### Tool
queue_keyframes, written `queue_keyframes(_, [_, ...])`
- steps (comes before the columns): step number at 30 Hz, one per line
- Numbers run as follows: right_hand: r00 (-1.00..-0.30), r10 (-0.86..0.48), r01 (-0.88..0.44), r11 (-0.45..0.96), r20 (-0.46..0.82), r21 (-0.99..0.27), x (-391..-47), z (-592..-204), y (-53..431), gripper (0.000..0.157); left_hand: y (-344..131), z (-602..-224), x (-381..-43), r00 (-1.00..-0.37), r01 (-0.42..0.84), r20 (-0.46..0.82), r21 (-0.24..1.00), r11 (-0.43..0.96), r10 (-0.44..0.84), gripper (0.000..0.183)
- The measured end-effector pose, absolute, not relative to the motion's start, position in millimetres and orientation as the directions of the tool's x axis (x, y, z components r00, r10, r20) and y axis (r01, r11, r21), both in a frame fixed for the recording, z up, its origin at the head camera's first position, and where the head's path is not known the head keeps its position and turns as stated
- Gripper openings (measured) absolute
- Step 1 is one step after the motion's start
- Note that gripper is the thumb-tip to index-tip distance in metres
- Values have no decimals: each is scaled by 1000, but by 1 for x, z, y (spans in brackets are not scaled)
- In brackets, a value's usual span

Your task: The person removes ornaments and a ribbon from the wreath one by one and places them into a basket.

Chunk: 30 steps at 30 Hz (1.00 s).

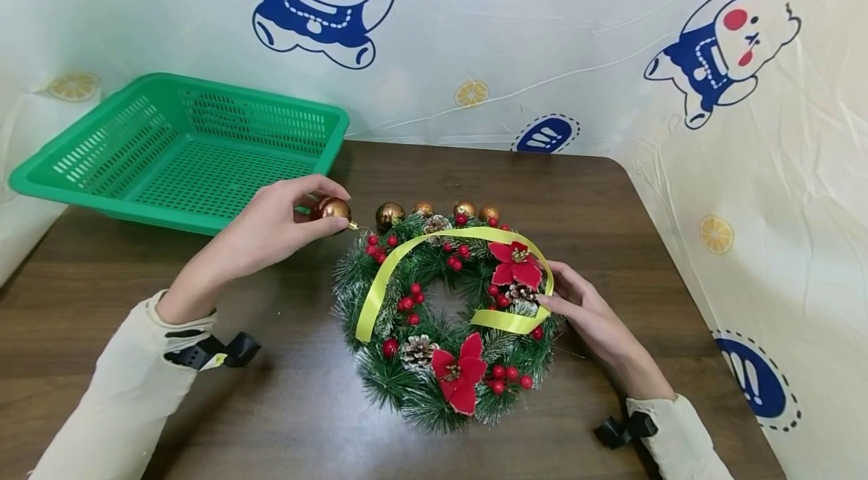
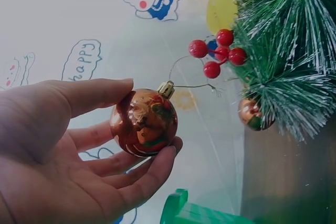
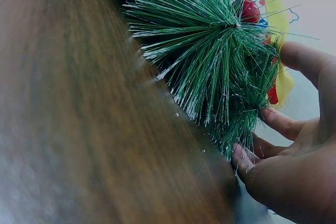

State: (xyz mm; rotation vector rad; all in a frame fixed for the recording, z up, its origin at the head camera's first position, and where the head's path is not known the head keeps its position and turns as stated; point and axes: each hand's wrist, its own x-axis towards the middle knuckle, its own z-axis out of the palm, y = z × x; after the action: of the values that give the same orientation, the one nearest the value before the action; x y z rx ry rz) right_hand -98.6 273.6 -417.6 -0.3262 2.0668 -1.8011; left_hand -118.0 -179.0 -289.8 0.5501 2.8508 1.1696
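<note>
Bauble (image 1: 335, 210) pinched in fingers of left hand (image 1: 285, 222), just beside upper-left edge of wreath (image 1: 389, 374).
Cap (image 2: 166, 90) points toward wreath; left hand nearer that edge, right hand (image 1: 600, 320) gripping wreath's right side on bench (image 1: 291, 405).

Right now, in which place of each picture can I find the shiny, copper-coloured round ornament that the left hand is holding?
Head: the shiny, copper-coloured round ornament is left of centre, in the left hand.
Left wrist: slightly below and left of centre.
Right wrist: not in it.
Shared landmark: the green, white-tipped wreath shows in all three views.
</note>
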Motion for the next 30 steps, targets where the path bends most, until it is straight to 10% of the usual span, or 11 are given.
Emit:
queue_keyframes(16, [-902,-412,75,145,-129,-987,-99,-418,274,51,-196,-281,-121,-977,208,162,854,478,135,34])
queue_keyframes(30, [-901,-413,74,159,-135,-984,-99,-418,274,51,-220,-289,-136,-986,162,161,987,7,53,34])
